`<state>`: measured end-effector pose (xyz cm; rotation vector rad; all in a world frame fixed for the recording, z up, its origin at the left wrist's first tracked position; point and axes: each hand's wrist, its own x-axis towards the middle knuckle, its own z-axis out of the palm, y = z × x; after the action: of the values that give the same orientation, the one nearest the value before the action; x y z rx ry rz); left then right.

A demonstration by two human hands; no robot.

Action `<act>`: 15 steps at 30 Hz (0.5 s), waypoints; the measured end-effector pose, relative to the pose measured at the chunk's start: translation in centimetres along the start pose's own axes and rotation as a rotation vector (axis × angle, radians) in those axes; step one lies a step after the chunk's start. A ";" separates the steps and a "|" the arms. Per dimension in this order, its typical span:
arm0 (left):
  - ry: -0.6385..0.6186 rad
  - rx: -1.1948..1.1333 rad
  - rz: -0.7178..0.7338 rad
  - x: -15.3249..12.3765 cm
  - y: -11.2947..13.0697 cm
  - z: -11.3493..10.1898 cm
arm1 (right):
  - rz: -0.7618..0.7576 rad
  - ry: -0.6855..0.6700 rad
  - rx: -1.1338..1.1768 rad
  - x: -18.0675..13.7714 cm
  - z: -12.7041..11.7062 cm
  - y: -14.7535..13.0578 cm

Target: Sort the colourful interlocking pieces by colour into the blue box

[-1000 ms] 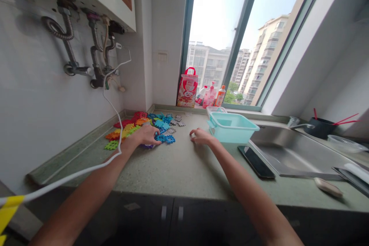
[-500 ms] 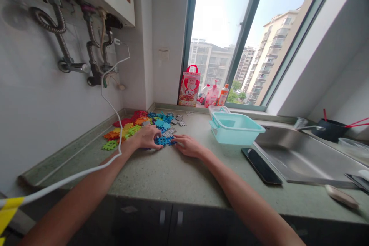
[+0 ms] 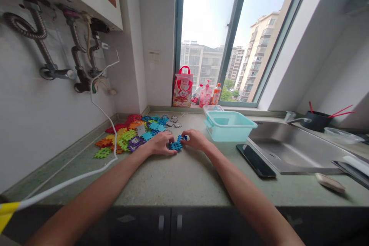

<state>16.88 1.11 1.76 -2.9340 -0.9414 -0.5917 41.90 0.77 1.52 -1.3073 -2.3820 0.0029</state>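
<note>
Several blue gear-shaped plastic building pieces (image 3: 175,145) lie together on the countertop, between my two hands. My left hand (image 3: 162,143) curls round their left side, thumb in front and fingers behind. At their right end, my right hand (image 3: 195,140) pinches a darker blue piece with its fingertips. Part of these pieces is hidden behind the fingers. Left of my hands spreads a heap of similar pieces, among them a purple piece (image 3: 135,143), a light blue piece (image 3: 157,126) and a lime-green piece (image 3: 102,153).
A turquoise plastic basin (image 3: 230,132) stands right of my hands, with a black phone (image 3: 256,161) before it. Farther right is the steel sink (image 3: 291,150). A white cable (image 3: 72,178) crosses the counter over my left forearm. Bottles (image 3: 205,95) line the windowsill.
Both hands have moved right, away from the heap, with the blue pieces between them. The purple piece in the heap has come into view. The camera has turned slightly right.
</note>
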 end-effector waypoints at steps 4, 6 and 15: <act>0.005 -0.028 0.007 -0.5 -0.4 0.3 | -0.062 0.123 0.024 -0.1 -0.4 -0.4; 0.005 -0.027 -0.005 -0.7 -0.5 0.0 | -0.128 0.143 0.087 -0.2 -0.6 -1.0; 0.101 0.171 -0.153 -2.1 -2.5 -2.6 | -0.254 0.023 0.213 -0.5 0.0 -2.3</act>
<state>12.99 1.65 3.14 -2.6737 -1.1494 -0.6232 40.29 -0.95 1.84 -0.8997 -2.4339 0.1608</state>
